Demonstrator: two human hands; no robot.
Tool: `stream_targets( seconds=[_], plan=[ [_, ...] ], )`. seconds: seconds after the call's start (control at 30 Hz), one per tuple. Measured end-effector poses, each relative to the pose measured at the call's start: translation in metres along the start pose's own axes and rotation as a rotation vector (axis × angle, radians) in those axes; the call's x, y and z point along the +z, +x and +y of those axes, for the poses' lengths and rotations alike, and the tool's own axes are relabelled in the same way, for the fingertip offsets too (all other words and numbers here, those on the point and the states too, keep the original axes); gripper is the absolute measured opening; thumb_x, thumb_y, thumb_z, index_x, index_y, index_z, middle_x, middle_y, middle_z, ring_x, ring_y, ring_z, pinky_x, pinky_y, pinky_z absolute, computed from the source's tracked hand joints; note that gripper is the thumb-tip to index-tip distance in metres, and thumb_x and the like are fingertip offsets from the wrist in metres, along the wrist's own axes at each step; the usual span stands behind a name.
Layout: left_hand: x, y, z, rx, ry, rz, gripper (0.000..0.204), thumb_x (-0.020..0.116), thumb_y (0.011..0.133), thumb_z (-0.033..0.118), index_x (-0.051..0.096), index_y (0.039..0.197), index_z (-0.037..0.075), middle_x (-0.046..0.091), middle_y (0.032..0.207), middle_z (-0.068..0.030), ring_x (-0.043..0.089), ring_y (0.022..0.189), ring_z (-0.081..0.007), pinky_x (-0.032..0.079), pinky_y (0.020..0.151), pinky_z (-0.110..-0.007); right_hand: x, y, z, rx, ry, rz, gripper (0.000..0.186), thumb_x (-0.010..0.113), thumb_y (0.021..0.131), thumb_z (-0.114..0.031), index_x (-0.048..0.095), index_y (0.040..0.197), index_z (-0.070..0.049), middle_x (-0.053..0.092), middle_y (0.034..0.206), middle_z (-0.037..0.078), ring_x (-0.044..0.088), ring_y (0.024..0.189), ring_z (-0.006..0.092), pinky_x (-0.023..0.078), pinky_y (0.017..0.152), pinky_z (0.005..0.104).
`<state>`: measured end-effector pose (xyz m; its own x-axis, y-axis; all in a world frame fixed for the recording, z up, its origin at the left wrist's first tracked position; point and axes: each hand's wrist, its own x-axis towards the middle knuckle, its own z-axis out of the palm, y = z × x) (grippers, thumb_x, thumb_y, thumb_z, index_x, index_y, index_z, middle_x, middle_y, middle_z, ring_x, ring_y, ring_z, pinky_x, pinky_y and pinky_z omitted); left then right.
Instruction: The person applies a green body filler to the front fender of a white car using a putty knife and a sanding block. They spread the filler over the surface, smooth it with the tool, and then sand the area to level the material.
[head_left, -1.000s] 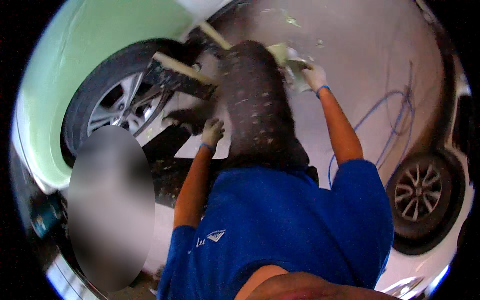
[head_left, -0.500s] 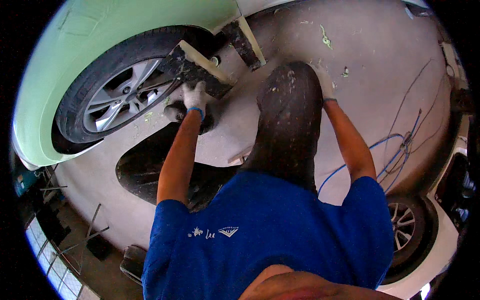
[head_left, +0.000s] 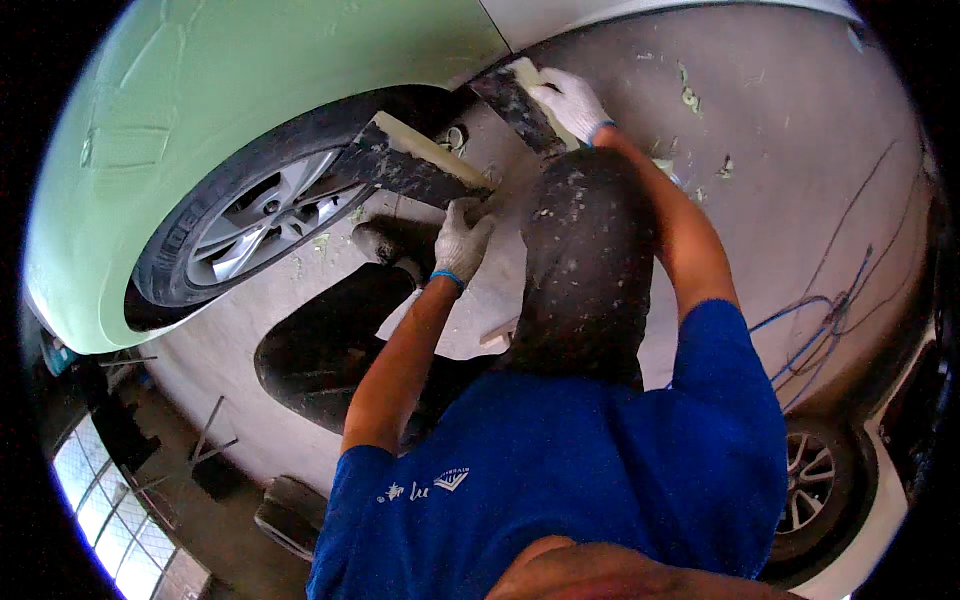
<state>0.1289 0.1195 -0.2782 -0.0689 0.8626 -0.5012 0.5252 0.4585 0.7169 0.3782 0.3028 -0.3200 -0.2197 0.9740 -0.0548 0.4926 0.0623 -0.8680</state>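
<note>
Floor (head_left: 790,170) spreads wide beyond the right hand (head_left: 572,102), which grips a pale-edged board (head_left: 518,108); left hand (head_left: 463,245) meets a second board (head_left: 408,168) at its near edge, grip unclear.

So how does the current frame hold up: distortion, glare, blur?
Head view: fisheye bending toward the rim, black corners; head view: bright glare in the window, lower left; head view: no strong motion blur on the left hand or right hand.

Has car wheel (head_left: 270,207) at far left, hose (head_left: 833,318) on floor (head_left: 770,180) at right, second wheel (head_left: 810,485) at near right, left hand (head_left: 462,243) at nearer panel (head_left: 402,167), right hand (head_left: 578,103) on farther panel (head_left: 518,110).
</note>
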Motion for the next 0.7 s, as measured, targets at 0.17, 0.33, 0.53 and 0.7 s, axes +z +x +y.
stream_targets(
  seconds=[0.17, 0.33, 0.53, 0.7],
  plan=[
    [0.002, -0.001, 0.078, 0.281, -0.067, 0.083, 0.059, 0.074, 0.081, 0.035, 0.052, 0.126, 0.005, 0.062, 0.116, -0.0154, 0.063, 0.108, -0.0302, 0.05, 0.092, -0.04, -0.121, -0.054, -0.07, -0.094, 0.138, 0.204, 0.031, 0.066, 0.094, -0.019, 0.065, 0.119, -0.001, 0.068, 0.109, 0.005, 0.061, 0.1, 0.0119, 0.049, 0.089, 0.0288],
    [-0.009, -0.051, 0.193, 0.856, 0.187, 0.285, 0.064, 0.075, 0.083, 0.036, 0.047, 0.133, 0.006, 0.057, 0.124, -0.0171, 0.059, 0.112, -0.0344, 0.049, 0.095, -0.039, -0.184, -0.105, -0.188, -0.19, 0.76, 0.204, 0.038, 0.061, 0.095, -0.01, 0.055, 0.13, 0.004, 0.065, 0.118, 0.009, 0.061, 0.107, 0.0181, 0.049, 0.092, 0.0325],
    [-0.023, -0.126, 0.195, 0.883, -0.061, 0.161, 0.029, 0.061, 0.094, 0.026, 0.059, 0.113, 0.004, 0.066, 0.096, -0.0218, 0.065, 0.09, -0.0401, 0.052, 0.077, -0.044, -0.127, -0.167, -0.265, -0.262, 0.806, 0.38, 0.038, 0.06, 0.097, -0.017, 0.055, 0.13, 0.001, 0.061, 0.12, 0.007, 0.055, 0.111, 0.0142, 0.044, 0.098, 0.0292],
    [-0.064, -0.167, 0.193, 0.937, -0.158, 0.311, 0.031, 0.061, 0.095, 0.021, 0.058, 0.12, 0.003, 0.067, 0.102, -0.0206, 0.067, 0.092, -0.0364, 0.052, 0.08, -0.04, -0.061, -0.207, -0.289, -0.273, 0.662, 0.215, 0.049, 0.06, 0.097, -0.029, 0.052, 0.134, 0.002, 0.059, 0.124, 0.008, 0.051, 0.114, 0.0165, 0.039, 0.104, 0.0331]
  ],
)
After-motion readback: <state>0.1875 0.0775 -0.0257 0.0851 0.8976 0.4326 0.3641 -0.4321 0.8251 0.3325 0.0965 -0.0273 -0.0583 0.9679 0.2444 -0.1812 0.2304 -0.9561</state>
